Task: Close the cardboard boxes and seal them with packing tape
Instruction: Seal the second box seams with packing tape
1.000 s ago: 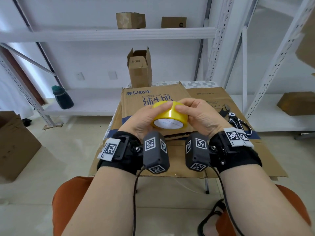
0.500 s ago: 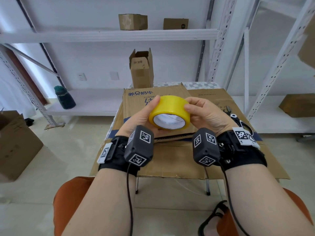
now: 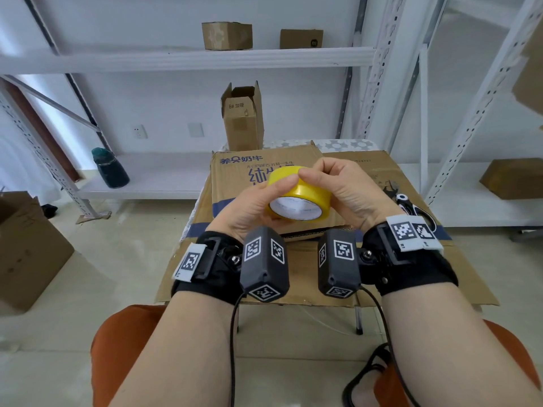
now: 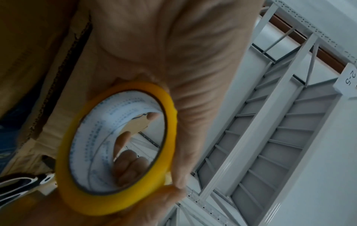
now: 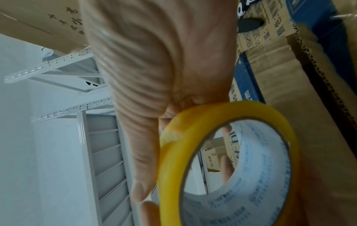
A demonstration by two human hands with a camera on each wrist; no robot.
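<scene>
Both hands gripped the tape roll (image 3: 299,198) above the counter (image 3: 308,277): left hand (image 3: 249,207) steadying, right hand (image 3: 343,189) picking at the rim. Finding the free end would need slow turning.

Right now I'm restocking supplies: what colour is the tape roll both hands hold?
Yellow packing tape roll, white printed core; clearest in the head view.

Scissors (image 3: 415,208): partly hidden behind the right hand (image 3: 343,192).
Box print (image 3: 264,171): covered by the tape roll (image 3: 299,198).
</scene>
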